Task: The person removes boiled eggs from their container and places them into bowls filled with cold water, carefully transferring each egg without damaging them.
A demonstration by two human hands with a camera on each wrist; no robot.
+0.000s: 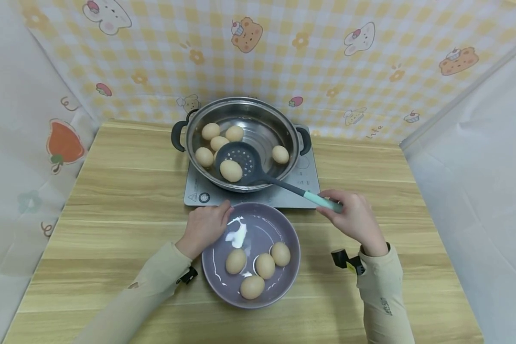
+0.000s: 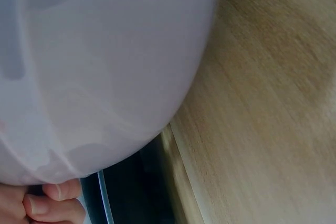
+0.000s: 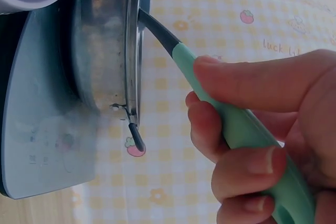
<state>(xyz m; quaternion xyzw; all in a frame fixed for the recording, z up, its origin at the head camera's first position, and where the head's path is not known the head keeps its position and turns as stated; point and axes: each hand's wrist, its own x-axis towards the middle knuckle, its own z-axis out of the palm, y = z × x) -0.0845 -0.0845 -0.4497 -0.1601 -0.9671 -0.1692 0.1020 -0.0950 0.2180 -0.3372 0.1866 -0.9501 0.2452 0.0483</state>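
Observation:
My right hand (image 1: 356, 217) grips the mint-green handle of a dark grey slotted skimmer (image 1: 251, 165); the right wrist view shows fingers and thumb wrapped round that handle (image 3: 239, 124). One egg (image 1: 231, 170) lies in the skimmer's bowl, over the near left part of a steel pot (image 1: 262, 107). Several other eggs are in the pot, most at its left and one egg (image 1: 280, 154) at its right. My left hand (image 1: 207, 227) holds the upper left rim of a purple bowl (image 1: 293, 267), thumb at the rim and fingers curled beneath. Several eggs (image 1: 265, 265) lie in this bowl.
The pot stands on a grey induction cooktop (image 1: 307, 181), black handles (image 1: 178, 135) at its sides. Directly in front of the cooktop is the bowl, on a wooden table (image 1: 124, 191). Behind rises a yellow checked backdrop (image 1: 284, 62); white sheets hang at both sides.

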